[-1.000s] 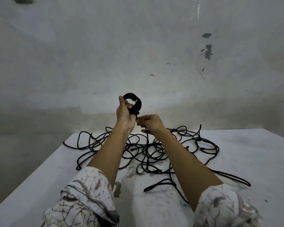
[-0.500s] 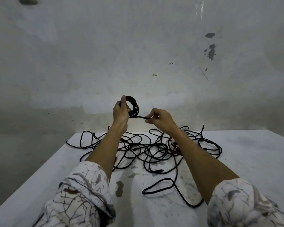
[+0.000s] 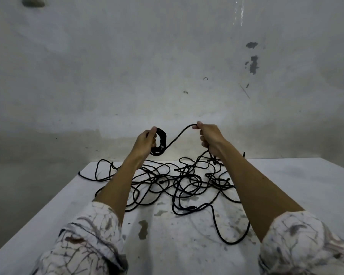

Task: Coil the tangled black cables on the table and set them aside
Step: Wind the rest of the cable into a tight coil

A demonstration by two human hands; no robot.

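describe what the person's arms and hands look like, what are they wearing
Both forearms are bare from the pushed-up cuffs to the wrists. The left sleeve and right sleeve are of loose whitish cloth printed with thin dark branching lines and brownish-grey smudges, bunched near the elbows. The left hand and right hand are ungloved; no ring, watch or bracelet shows.

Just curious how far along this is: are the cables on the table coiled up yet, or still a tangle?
Still tangled: the cables sprawl in loose crossing loops over the table.
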